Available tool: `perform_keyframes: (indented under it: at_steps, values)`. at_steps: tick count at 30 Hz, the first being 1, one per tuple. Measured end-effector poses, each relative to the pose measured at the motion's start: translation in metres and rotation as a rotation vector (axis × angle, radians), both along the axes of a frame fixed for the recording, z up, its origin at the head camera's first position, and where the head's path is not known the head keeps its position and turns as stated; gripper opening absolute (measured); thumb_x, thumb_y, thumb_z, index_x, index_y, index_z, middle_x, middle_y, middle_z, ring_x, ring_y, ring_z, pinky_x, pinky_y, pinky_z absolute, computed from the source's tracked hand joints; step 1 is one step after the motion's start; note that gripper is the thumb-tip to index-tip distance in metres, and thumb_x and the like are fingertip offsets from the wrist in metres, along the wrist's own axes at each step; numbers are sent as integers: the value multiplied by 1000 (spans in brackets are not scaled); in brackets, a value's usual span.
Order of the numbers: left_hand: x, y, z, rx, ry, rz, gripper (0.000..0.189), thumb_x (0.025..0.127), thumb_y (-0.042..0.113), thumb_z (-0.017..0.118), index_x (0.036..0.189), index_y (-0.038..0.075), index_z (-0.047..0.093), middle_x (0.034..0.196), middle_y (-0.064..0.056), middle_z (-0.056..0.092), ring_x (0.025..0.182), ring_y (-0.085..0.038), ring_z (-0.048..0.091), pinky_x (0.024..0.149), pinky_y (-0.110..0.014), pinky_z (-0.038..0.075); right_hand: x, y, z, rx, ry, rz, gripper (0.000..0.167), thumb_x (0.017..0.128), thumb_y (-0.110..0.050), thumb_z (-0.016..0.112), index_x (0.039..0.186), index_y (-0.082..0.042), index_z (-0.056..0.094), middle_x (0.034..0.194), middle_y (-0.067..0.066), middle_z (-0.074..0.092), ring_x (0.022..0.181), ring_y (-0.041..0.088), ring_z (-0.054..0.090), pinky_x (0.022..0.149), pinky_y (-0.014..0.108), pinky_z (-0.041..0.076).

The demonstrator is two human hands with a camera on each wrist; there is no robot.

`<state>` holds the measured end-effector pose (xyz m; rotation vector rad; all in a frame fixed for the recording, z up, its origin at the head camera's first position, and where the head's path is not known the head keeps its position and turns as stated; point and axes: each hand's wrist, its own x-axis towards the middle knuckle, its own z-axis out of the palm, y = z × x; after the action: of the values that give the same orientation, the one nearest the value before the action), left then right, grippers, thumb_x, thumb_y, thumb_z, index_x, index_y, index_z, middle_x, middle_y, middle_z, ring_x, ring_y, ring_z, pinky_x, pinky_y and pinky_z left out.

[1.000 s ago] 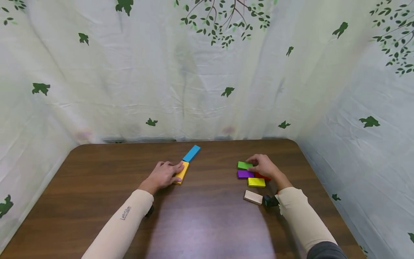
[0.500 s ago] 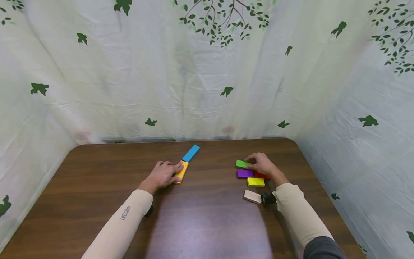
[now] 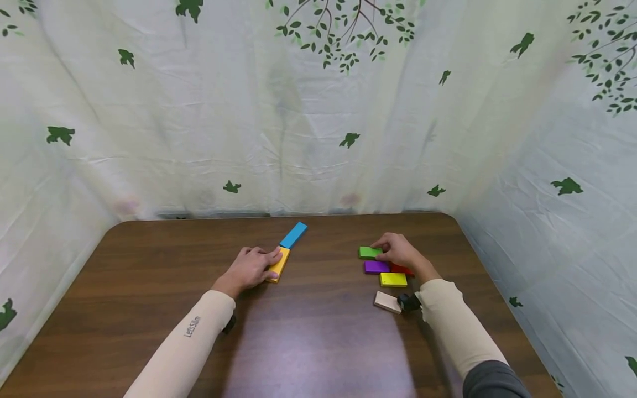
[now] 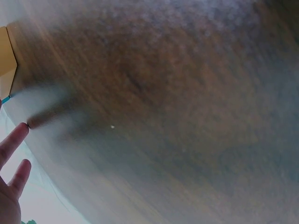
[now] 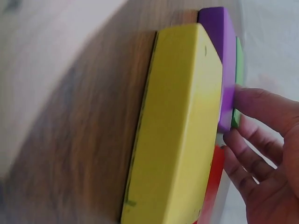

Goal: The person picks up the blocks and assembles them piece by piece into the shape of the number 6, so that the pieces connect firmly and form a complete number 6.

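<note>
Left hand [image 3: 249,267] grips orange block [image 3: 281,265]; right hand [image 3: 400,250] pinches green block [image 3: 368,252]. Head view shows blue block [image 3: 293,235] whole; left wrist view, just sliver.

- Head view is bright, mostly sharp.
- Pale glare covers the near middle of the desk [image 3: 323,348]; soft shadows lie beside both sleeves [image 3: 176,348].
- Left wrist view is dim, hazy.
- Right wrist view blurs a pale shape [image 5: 42,51].

The left hand [image 3: 249,269] hides part of the orange block [image 3: 282,266], also cut off in the left wrist view. The right hand [image 3: 398,250] covers one end of the green block [image 3: 369,252]; a pale shape [image 5: 42,60] is blurred.
</note>
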<state>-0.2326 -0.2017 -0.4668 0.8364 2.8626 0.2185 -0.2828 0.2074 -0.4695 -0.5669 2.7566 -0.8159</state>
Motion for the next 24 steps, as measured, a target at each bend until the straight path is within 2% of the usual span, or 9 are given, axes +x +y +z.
perform_keyframes:
  at_steps: [15,24]
  values:
    - [1,-2,2,19,8,-14,63,90,37,64,143,8,46,148,-10,42,119,-40,48,98,-59,31,-5,-27,-1,-7,26,93,28,82,-13,77,109,-6,73,100,6,64,87,20,56,80,37,48]
    - [2,-1,2,30,1,-8,62,90,36,64,143,8,47,148,-10,43,119,-39,49,97,-59,31,-2,-48,1,-5,42,129,29,81,-13,79,108,-6,74,100,6,65,88,19,59,80,36,49]
